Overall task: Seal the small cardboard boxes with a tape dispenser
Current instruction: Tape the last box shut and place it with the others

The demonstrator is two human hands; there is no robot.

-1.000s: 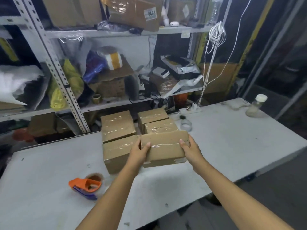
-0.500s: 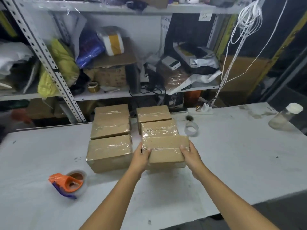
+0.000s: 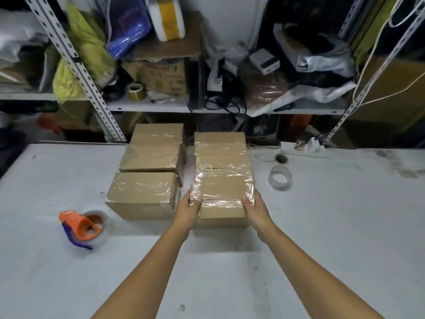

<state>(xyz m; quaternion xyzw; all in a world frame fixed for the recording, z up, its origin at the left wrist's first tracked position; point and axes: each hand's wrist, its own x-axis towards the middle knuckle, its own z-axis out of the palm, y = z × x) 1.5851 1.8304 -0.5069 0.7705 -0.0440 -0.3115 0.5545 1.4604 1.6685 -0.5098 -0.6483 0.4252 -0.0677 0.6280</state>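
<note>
Box in hand (image 3: 222, 199) has come down. A sec ago it was up off the counter (image 3: 322, 226) and tilted toward the person; now it looks set flat at the front of the right-hand row, touching the box behind it (image 3: 224, 162).

The view has dropped too, so less shelf (image 3: 161, 107) and more counter shows.

The left hand (image 3: 189, 208) is still on the box's left end and the right hand (image 3: 254, 209) on its right end. The fingers (image 3: 249, 201) of both are curled over the top edges w/ thumbs on top, holding the box, not spread.

The boxes make 2 rows of 3, running from the counter's far edge toward the middle. The left row's front box (image 3: 142, 194) sits just beside the held one w/ a narrow gap btwn them.

The tape dispenser (image 3: 80, 224) hasn't moved. It lies toward the left edge, nearer the front, well apart from both hands. A spare clear tape roll (image 3: 279, 178) sits right of the stack, near the far edge.

For the task: glossy tape shows across the top of this box and wraps both ends, so prob sealed already, and this was a put-back, not a prep for taping. All 6 tops show tape sheen, so the job looks at or near done. The undersides can't be seen.
</note>
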